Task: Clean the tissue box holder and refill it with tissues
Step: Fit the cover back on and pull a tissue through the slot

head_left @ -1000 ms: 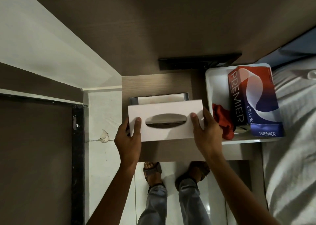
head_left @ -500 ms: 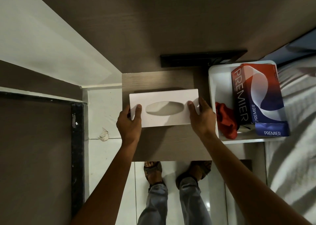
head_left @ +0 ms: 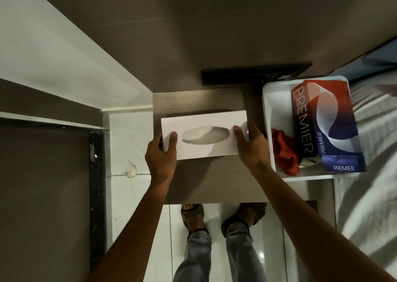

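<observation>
A white tissue box holder (head_left: 204, 148) with an oval slot in its top rests on the small wooden side table (head_left: 214, 180). My left hand (head_left: 161, 155) grips its left end and my right hand (head_left: 253, 146) grips its right end, thumbs on top. Pale tissue shows through the slot. The base under the cover is hidden. A red and blue PREMIER tissue box (head_left: 326, 123) and a red cloth (head_left: 285, 150) lie in a white tray (head_left: 272, 101) to the right.
A wood-panelled wall with a black bracket (head_left: 253, 73) rises behind the table. A bed with white sheets (head_left: 369, 163) lies at the right. White tiled floor and my sandalled feet (head_left: 193, 215) are below. A dark door panel stands at the left.
Both hands moved the white cover back and down over the base with tissues, which is now hidden beneath it. The cover now sits level on the table.
</observation>
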Motion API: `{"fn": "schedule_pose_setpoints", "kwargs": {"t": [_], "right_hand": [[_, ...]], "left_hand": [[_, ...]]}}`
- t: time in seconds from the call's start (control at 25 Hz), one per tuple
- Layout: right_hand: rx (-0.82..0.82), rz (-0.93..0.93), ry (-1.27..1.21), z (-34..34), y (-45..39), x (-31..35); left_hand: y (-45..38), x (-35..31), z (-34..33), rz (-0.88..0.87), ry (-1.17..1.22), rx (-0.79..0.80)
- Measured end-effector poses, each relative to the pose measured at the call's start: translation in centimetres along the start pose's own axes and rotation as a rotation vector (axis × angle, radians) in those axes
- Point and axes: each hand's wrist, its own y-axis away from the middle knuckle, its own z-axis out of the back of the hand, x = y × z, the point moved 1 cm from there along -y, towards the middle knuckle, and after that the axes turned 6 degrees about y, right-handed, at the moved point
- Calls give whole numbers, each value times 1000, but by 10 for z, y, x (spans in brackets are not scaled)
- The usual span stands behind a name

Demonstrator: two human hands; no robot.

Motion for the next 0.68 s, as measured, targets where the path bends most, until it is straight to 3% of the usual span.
{"fn": "schedule_pose_setpoints", "kwargs": {"t": [0.32,0.68], "right_hand": [[0,-20,-10,-2,2,1],[68,-31,-18,-4,2,1]], "left_hand": [[4,-5,13,-58,-40,96],[-1,-7,21,-66,-82,68]]}}
